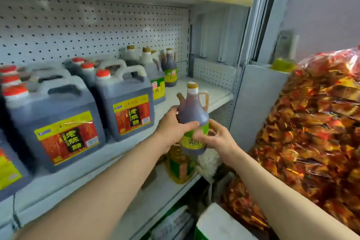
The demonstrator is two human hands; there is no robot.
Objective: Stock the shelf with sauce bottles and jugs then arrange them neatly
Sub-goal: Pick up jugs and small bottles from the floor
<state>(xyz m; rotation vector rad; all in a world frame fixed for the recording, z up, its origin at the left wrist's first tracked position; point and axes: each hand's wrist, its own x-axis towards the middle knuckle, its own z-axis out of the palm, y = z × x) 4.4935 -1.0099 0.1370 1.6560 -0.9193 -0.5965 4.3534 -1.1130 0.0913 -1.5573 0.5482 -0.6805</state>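
Nearest: both forearms stretched forward. Left hand [171, 128] wrapped round the shoulder of a dark sauce bottle [192, 119], thumb across the front; right hand [214, 136] curled under and behind the green label, fingertips pinching its lower edge. Bottle held upright in the air, just off the front edge of the middle shelf [212, 91], likely gripped two-handed to steady the weight and turn the label outward before setting down. Below it, a yellow oil bottle [180, 165] on the lower shelf. To the right, a big clear sack of red and gold packets [311, 126]. Further back, large dark jugs [124, 103] with red caps ranked on the left, green-labelled bottles [170, 70] behind, bare shelf at the right end, presumably the intended spot. Behind all, white pegboard [87, 31].
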